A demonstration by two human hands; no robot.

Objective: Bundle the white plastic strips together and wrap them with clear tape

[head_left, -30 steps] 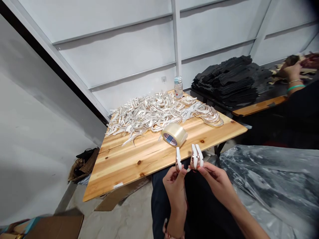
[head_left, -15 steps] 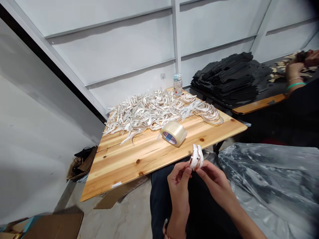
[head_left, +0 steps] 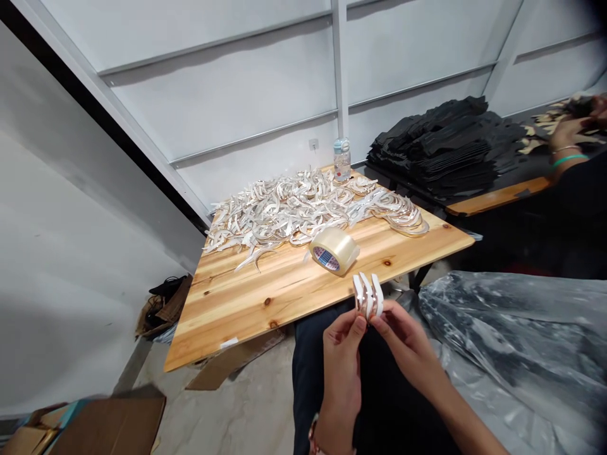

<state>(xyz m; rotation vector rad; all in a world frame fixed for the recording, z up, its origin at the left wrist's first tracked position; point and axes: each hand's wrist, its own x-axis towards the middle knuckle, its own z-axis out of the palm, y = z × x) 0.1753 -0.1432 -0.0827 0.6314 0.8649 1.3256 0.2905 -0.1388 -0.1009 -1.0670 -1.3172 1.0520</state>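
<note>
Both my hands hold a small bunch of curved white strips (head_left: 367, 295) upright, just in front of the near edge of a wooden table (head_left: 265, 297). My left hand (head_left: 342, 344) pinches the strips from the left and my right hand (head_left: 403, 338) from the right. A roll of clear tape (head_left: 333, 249) lies on the table just beyond the strips. A big heap of the same white curved pieces (head_left: 303, 208) covers the far half of the table.
A water bottle (head_left: 342, 159) stands at the table's far edge. A stack of black pieces (head_left: 441, 151) sits on a second table to the right, where another person's hand (head_left: 566, 136) works. Crumpled plastic sheet (head_left: 512, 341) lies at my right. Cardboard boxes (head_left: 95, 430) sit on the floor.
One second ago my hands held the strips apart, one piece in the left and a pair in the right. They have come together into one bunch held by both hands.
</note>
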